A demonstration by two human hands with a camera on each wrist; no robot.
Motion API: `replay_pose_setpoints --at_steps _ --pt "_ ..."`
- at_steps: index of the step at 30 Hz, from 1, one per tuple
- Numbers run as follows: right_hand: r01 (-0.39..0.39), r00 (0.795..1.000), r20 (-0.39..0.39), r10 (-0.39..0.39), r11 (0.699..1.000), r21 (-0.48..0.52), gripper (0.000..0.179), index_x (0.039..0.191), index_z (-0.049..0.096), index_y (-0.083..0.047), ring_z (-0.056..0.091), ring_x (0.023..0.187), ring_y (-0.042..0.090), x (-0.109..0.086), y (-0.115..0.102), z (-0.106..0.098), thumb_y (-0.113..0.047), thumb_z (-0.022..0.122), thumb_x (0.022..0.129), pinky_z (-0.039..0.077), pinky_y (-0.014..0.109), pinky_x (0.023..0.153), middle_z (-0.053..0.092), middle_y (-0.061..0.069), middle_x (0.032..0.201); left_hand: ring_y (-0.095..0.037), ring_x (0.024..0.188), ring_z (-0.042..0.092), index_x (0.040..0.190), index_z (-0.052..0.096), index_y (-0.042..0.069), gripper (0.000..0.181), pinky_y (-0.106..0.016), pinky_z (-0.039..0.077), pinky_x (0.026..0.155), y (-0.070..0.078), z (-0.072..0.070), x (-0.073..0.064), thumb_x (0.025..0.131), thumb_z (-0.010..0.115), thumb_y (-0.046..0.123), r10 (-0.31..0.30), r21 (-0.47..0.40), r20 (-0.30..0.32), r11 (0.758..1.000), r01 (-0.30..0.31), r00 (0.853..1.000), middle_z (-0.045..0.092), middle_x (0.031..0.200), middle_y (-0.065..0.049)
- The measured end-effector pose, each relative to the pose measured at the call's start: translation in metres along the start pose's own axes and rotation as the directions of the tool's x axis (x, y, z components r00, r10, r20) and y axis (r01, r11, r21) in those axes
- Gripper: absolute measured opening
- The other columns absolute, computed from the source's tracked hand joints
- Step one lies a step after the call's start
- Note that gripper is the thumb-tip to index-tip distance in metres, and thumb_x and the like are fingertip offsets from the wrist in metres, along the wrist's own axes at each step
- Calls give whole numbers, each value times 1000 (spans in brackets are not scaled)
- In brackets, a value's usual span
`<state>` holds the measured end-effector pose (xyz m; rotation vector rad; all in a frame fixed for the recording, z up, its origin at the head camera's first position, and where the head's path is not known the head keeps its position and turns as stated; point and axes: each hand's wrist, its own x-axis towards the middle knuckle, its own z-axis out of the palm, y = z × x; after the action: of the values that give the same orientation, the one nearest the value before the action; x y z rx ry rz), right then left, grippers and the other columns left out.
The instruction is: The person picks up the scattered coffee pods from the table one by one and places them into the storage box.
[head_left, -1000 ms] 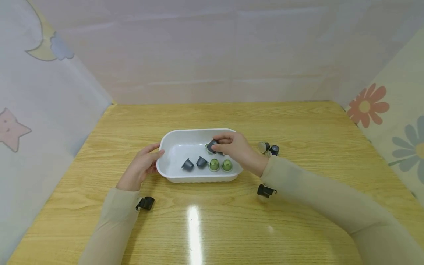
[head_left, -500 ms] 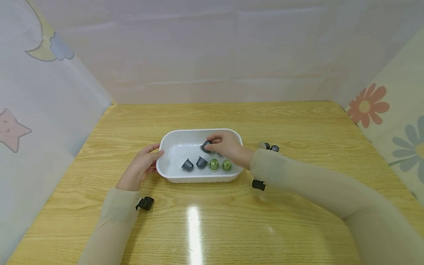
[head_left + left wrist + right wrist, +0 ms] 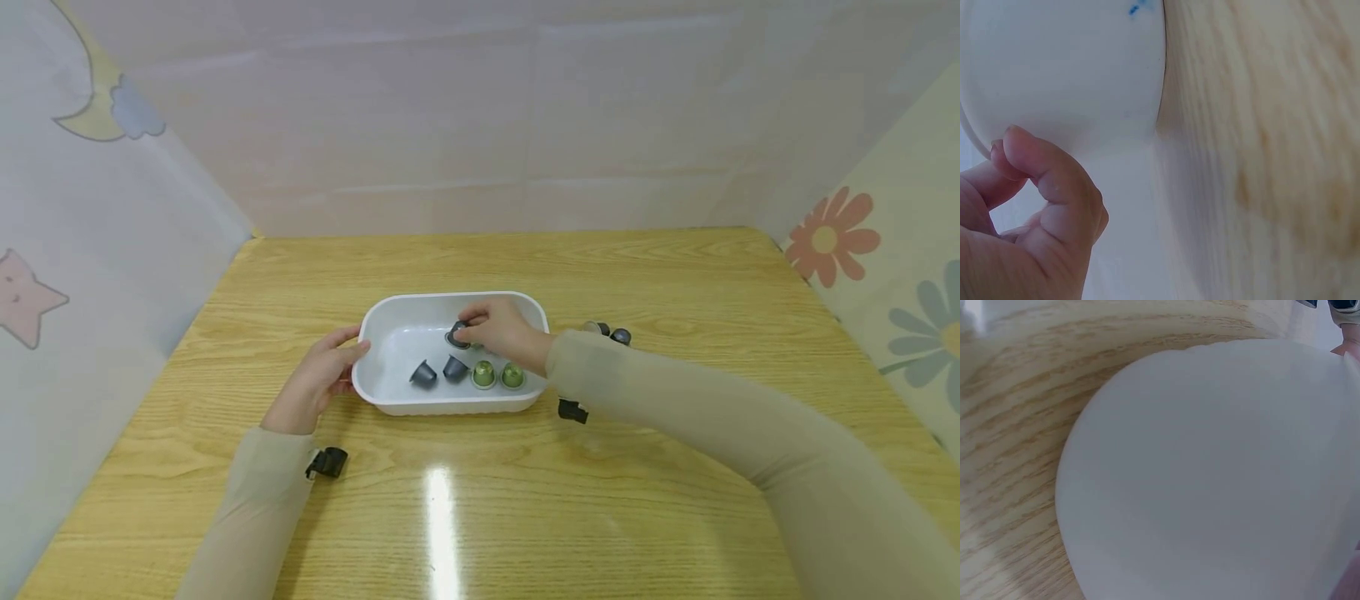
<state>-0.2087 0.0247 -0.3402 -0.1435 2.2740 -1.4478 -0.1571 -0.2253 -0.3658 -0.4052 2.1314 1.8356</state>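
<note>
A white oval tray [image 3: 405, 332] stands on the wooden table in the head view. My left hand [image 3: 324, 373] grips its left end, thumb over the rim; the left wrist view shows the curled fingers [image 3: 1063, 200] against the tray's outer wall [image 3: 1054, 62]. Inside the tray, my right hand [image 3: 506, 332] pinches a dark coffee capsule [image 3: 457, 335] low over the floor. Two dark capsules [image 3: 423, 375] lie tipped in the front row, beside two green capsules [image 3: 483, 375]. Something green behind the right fingers is mostly hidden. The right wrist view is largely filled by the tray's wall [image 3: 1210, 475].
Several more capsules [image 3: 620, 336] lie on the table right of the tray, partly covered by the right sleeve [image 3: 637, 371]. Fabric walls [image 3: 465, 125] border the table [image 3: 300, 275] at the back and sides. A black wrist camera [image 3: 327, 462] sits at the left cuff.
My right hand has moved left inside the tray with the dark capsule, lowering it slightly. The left hand and the tray have stayed in place.
</note>
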Motion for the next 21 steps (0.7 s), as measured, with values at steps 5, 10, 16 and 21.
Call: replay_pose_setpoints --at_steps 5,10,16,21 --pt "-10 1000 -1 10 1000 -4 39 127 60 0 60 95 16 2 1 1 -7 70 90 46 24 65 64 14 123 -7 63 57 152 30 4 54 -22 48 54 0 0 0 103 49 19 -15 -8 -10 1000 15 1000 61 84 0" --pt "-7 1000 2 7 1000 -11 45 133 55 2 63 103 21 2 2 0 -6 69 91 51 29 69 63 16 124 -7 63 57 152 29 5 55 -22 48 55 1 0 0 103 49 19 -21 -13 -12 1000 21 1000 61 84 0" --pt "16 1000 12 -16 1000 -8 48 137 51 4 63 107 23 0 6 -5 -4 67 92 53 37 81 63 17 124 -8 64 57 152 29 5 55 -22 48 55 1 0 0 103 49 20 -9 -1 -2 1000 9 1000 61 86 -1" --pt "42 999 -1 -42 999 11 45 135 52 5 62 108 24 -7 12 -17 -5 65 93 52 42 85 63 18 124 -7 63 57 152 29 5 55 -22 48 54 1 0 0 103 49 20 -20 -9 -5 1000 20 1000 61 86 0"
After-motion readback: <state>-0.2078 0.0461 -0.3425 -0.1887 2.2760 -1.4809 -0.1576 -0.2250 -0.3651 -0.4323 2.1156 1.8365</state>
